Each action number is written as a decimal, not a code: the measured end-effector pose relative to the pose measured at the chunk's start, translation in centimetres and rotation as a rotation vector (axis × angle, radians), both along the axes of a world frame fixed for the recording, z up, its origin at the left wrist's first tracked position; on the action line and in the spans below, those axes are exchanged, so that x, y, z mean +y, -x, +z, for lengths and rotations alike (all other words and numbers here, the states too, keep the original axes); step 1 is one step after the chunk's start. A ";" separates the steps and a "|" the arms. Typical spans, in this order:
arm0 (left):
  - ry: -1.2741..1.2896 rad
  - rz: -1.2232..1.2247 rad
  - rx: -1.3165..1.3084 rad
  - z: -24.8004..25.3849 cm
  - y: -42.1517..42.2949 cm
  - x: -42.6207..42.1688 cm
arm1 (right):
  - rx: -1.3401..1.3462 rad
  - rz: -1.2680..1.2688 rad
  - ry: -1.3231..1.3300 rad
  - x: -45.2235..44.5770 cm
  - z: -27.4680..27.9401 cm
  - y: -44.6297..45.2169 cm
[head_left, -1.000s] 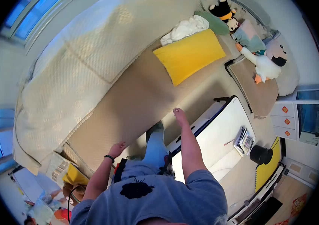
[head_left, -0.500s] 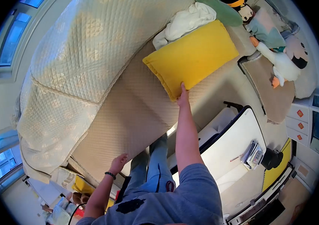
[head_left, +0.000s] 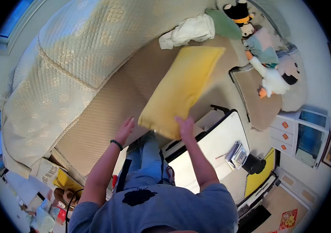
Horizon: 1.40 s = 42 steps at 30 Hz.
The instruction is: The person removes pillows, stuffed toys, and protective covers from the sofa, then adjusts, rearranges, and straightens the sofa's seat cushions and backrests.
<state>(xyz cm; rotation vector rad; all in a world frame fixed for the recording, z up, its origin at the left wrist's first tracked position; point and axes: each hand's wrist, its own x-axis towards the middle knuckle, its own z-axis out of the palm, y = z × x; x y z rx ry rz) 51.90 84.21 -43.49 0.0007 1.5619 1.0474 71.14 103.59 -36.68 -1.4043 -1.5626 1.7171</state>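
Observation:
A plump yellow pillow (head_left: 181,87) is lifted at a slant in front of me, over the sofa's brown quilted seat cover (head_left: 103,108). My right hand (head_left: 185,127) grips its near right corner, thumb on top and the other fingers hidden beneath. Just left of the pillow's near end is my left hand (head_left: 125,130), apart from it, fingers stretched out and holding nothing. A dark beaded bracelet (head_left: 116,145) circles the left wrist.
A crumpled white cloth (head_left: 188,32) lies on the sofa beside a green cushion (head_left: 223,24). Plush toys, including a white goose (head_left: 270,79), sit at the far right. A white table (head_left: 221,145) with stacked books (head_left: 237,155) and a black container (head_left: 254,164) stands right.
My right hand has raised the yellow pillow off the seat and drawn it toward me, turning it. My left hand has moved up and forward, near the pillow. The view has shifted.

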 end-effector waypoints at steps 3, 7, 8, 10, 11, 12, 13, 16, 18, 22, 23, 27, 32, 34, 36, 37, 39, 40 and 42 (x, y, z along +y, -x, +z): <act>-0.012 -0.174 -0.101 -1.5 -1.3 -0.4 | -0.103 0.147 0.114 -7.2 3.0 -2.2; -0.214 -0.045 -0.590 -0.7 -3.8 -3.3 | -0.286 0.416 -0.323 -12.9 6.8 -1.9; -0.358 0.011 -0.731 -4.7 -4.2 -5.0 | -0.305 0.563 -0.427 -13.9 8.2 -1.7; -0.361 0.148 -0.814 -1.3 -3.9 -6.3 | -0.326 0.700 -0.473 -15.6 9.7 -1.0; -0.365 0.294 -0.880 0.5 -3.7 -7.6 | -0.323 0.840 -0.518 -16.6 10.1 -0.2; -0.457 0.301 -0.853 1.5 -3.6 -10.6 | -0.168 0.858 -0.661 -18.5 10.8 0.6; -0.555 0.311 -0.801 2.4 -3.4 -13.0 | -0.160 0.949 -0.737 -19.9 12.3 1.6; -0.655 0.562 -0.596 7.9 -2.6 -19.8 | -0.075 1.249 -0.861 -26.1 17.8 5.4; -0.753 0.780 -0.498 9.8 -2.0 -25.1 | 0.016 1.421 -1.003 -30.8 20.2 7.9; -0.868 1.115 -0.031 15.2 -1.3 -34.9 | 0.321 1.663 -1.147 -38.8 24.6 12.2; -0.876 1.186 0.007 16.1 -1.4 -38.2 | 0.427 1.704 -1.218 -41.4 25.4 13.4; -0.960 1.449 0.520 20.4 -1.5 -49.3 | 0.684 1.826 -1.395 -51.7 28.7 16.9; -0.638 1.694 0.618 26.0 1.9 -64.9 | 0.536 1.808 -1.617 -67.2 30.9 22.1; -0.444 1.740 0.546 22.0 2.2 -71.4 | 0.704 1.641 -1.642 -73.4 26.9 25.0; -0.125 1.826 0.684 12.0 -0.4 -75.1 | 0.470 1.789 -1.829 -76.8 19.8 25.4; 0.731 1.328 0.778 9.3 -3.9 -75.5 | 0.199 2.114 -1.637 -76.1 16.1 23.9; 1.036 0.826 0.470 5.0 -11.6 -72.7 | -0.203 2.592 -1.317 -72.4 9.2 19.9; 0.924 0.751 0.328 2.8 -15.2 -72.0 | -0.301 2.864 -1.200 -71.3 11.2 17.6; 0.812 0.432 0.315 -7.4 -23.6 -71.2 | -0.011 2.770 -0.728 -65.4 9.0 15.2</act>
